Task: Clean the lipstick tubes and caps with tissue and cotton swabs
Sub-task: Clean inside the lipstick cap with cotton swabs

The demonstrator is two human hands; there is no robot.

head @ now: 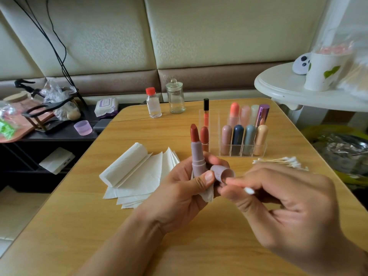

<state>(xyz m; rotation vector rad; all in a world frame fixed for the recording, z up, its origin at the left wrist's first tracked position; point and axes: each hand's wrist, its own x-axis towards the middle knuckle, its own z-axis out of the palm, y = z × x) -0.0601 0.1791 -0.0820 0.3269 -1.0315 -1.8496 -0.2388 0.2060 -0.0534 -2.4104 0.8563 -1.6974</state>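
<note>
On the bench [79, 226] we see a spread of tissue [135, 176], then the clear organiser [242, 151] with capped lipsticks waiting, so most of the cleaning looks undone. Our left hand [185, 188] is curled round the open lipstick tube [197, 156], its cap [222, 172] and a scrap of tissue. Our right hand [288, 206] pinches a cotton swab [242, 187] at the cap's mouth. Spare swabs [282, 162] lie beside the organiser.

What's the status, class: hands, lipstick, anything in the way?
Left hand grips open lipstick tube, cap, tissue scrap. Right hand pinches cotton swab near cap mouth. Nothing in the way.
</note>
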